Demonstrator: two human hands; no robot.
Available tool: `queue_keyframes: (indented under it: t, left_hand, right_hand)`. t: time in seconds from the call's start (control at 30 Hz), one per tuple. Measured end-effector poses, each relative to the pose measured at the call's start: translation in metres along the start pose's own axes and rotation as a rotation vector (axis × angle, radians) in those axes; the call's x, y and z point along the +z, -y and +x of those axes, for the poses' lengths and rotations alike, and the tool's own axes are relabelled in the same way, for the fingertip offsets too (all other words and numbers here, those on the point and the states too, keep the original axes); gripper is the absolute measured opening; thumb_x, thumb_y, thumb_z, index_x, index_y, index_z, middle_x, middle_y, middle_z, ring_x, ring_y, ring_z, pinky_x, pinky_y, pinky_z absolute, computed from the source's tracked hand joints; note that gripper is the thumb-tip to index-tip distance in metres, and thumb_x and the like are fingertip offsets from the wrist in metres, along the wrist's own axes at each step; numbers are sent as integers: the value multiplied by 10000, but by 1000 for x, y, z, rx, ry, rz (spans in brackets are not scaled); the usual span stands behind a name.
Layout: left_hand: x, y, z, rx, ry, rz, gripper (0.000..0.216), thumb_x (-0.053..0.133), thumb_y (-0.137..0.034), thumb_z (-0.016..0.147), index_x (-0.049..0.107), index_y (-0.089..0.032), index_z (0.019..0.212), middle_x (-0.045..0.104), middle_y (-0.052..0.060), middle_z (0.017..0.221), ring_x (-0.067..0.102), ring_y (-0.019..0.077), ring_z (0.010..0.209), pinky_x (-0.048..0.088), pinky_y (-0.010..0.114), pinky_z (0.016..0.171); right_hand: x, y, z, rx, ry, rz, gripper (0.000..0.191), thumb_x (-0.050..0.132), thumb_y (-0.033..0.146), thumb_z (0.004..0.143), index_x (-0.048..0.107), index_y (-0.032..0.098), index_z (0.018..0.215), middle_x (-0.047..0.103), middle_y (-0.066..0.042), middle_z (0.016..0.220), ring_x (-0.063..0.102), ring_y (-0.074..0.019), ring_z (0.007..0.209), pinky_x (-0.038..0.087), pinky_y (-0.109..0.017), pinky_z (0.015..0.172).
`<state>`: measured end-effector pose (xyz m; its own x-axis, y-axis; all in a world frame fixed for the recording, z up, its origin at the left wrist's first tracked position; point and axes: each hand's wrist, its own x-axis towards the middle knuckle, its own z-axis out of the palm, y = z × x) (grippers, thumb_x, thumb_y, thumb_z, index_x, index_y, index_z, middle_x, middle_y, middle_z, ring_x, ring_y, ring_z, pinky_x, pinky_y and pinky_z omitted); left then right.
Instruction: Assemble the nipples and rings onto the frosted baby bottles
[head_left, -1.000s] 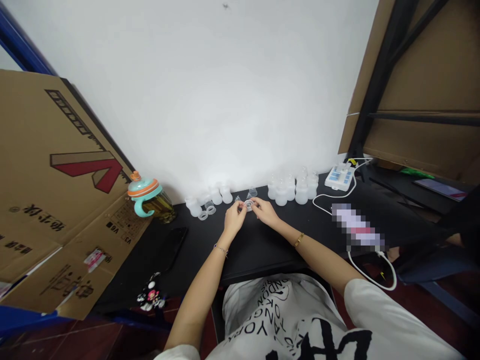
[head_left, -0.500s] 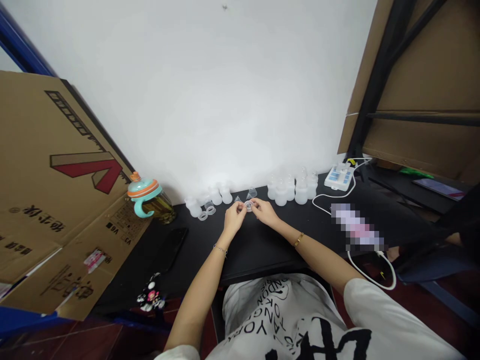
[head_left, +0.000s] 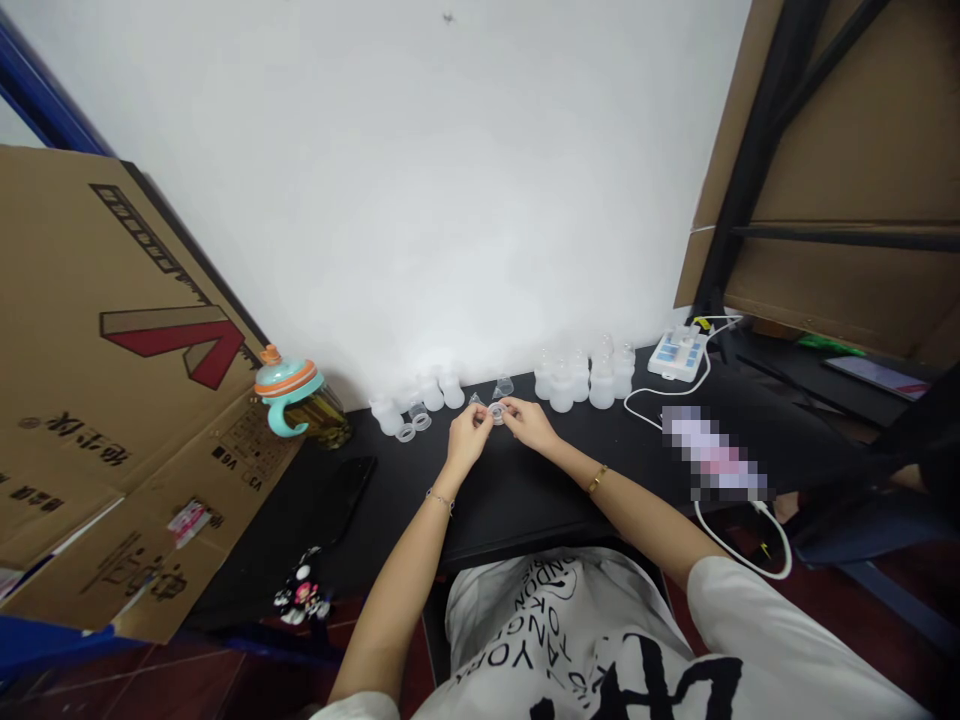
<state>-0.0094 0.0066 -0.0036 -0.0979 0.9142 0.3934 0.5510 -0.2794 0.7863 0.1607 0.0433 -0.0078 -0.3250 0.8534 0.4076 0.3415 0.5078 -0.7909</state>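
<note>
A small clear bottle collar ring is pinched between my two hands just above the black table. My left hand grips its left side with closed fingers, and my right hand has its fingertips on the right side. Behind the hands lie clear cone-shaped teats, partly hidden by my fingers. Two loose clear rings lie to the left, beside small frosted bottles without tops. Several small bottles with teats fitted stand upright in a group to the right.
A drink jug with a teal and orange lid stands at the left by a cardboard box. A dark phone with a charm lies nearby. On the right are a power strip, a white cable and a blurred-out device.
</note>
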Motion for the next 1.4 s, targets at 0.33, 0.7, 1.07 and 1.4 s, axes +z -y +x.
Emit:
queue_keyframes:
  t: [0.33,0.7,1.07,1.4]
  left_hand:
    - [0,-2,0,-12,-9,-7,203,630,-396,879,645,-202,821,741,10,798,650,147,551,458,262,624]
    - [0,-2,0,-15,-3,-9,201,628,-400,863,640,-204,822,732,1,795,632,134,554,455,258,617]
    - [0,0,1,-1,-1,13,163,626,-366,861,629,-209,817,721,-3,787,625,130,568,452,249,624]
    - [1,1,0,10,-8,40,143,631,-353,856,612,-219,811,714,-5,792,630,138,600,449,248,633]
  right_hand:
    - [1,-3,2,-18,-1,-15,238,584,205,899,770,193,1046,728,8,718,590,-127,526,448,-215,582]
    - [-1,-2,1,-15,-1,-14,225,594,212,903,769,186,1042,744,-6,745,604,-128,536,457,-218,595]
    - [0,-3,2,-21,-2,2,222,591,225,902,770,190,1029,748,-10,753,611,-131,545,457,-219,583]
    - [0,-5,2,-26,4,-4,209,589,197,893,758,188,1016,719,8,702,576,-120,512,431,-212,563]
